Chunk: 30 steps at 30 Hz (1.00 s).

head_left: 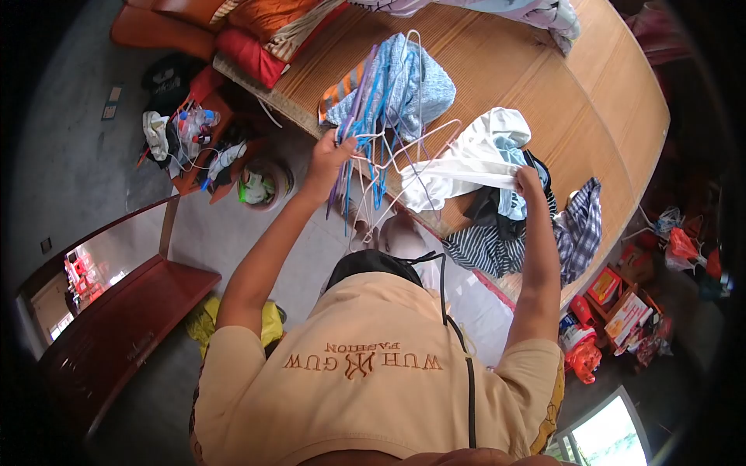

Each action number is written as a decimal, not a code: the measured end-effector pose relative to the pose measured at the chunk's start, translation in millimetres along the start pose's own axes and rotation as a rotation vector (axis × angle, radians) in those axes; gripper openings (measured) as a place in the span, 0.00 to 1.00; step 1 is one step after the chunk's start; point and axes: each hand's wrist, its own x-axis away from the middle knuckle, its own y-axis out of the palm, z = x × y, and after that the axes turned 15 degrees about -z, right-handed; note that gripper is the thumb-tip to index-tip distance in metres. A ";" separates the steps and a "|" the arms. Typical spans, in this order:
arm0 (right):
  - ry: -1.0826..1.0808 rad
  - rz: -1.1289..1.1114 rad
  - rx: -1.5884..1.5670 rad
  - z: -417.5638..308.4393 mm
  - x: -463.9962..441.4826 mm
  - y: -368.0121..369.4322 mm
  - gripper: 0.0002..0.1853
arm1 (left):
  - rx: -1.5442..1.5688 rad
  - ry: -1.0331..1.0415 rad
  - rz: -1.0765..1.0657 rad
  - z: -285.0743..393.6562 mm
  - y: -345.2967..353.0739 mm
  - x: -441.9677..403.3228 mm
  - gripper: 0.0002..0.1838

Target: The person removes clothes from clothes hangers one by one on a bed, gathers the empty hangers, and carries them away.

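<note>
A bunch of thin clothes hangers (378, 147), in purple, blue and white, is gripped in my left hand (329, 161) at the mat's near edge. My right hand (530, 180) pinches one end of a white garment (497, 128) and stretches it sideways. The rest of that garment lies crumpled on the mat, reaching toward the hangers. Beneath my right hand lie a black-and-white striped garment (486, 250), a light blue cloth (511, 203) and a dark checked garment (579, 225). Behind the hangers sits a folded light blue towel (429, 81), with an orange striped cloth beside it.
A woven mat (590, 101) covers the bed in front of me. On the left are a cluttered small stool (190, 182), a bin (260, 186) and a dark red wooden panel (132, 334). Boxes and bags (622, 311) stand on the floor at right.
</note>
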 end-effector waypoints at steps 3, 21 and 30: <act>0.121 0.117 0.245 33.9 2.2 -43.1 0.10 | 0.062 -0.001 0.028 -6.1 -16.9 3.5 0.08; -0.112 0.435 0.815 84.6 83.7 62.8 0.09 | 0.295 0.117 0.062 52.5 5.6 -10.2 0.03; -0.842 0.451 0.532 -22.0 125.0 169.8 0.13 | 0.363 0.198 0.066 35.6 32.6 -22.6 0.03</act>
